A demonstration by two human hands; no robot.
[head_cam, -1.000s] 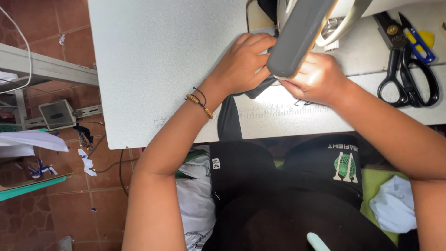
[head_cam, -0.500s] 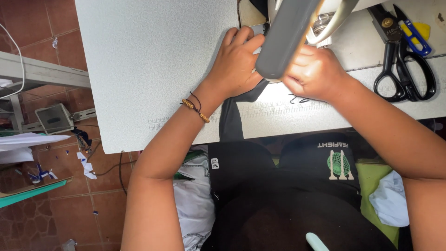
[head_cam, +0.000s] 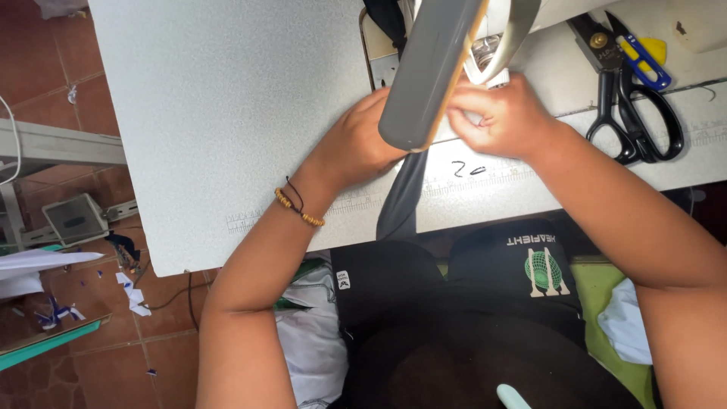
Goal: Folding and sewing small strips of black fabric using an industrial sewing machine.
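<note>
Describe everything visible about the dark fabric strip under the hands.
The dark grey fabric strip looks like thin, soft woven cloth. It lies flat on the speckled white sewing table, runs from under the grey sewing machine arm toward the table's near edge and hangs over it. The left hand presses it; the right hand works beside it.

Both hands on the tabletop (head_cam: 227,113), left hand (head_cam: 356,148) and right hand (head_cam: 503,117) either side of the machine arm (head_cam: 428,72), above the fabric strip (head_cam: 401,201) hanging over the near edge. Scissors (head_cam: 632,106) right of the right hand; snips (head_cam: 644,57) just beyond.
</note>
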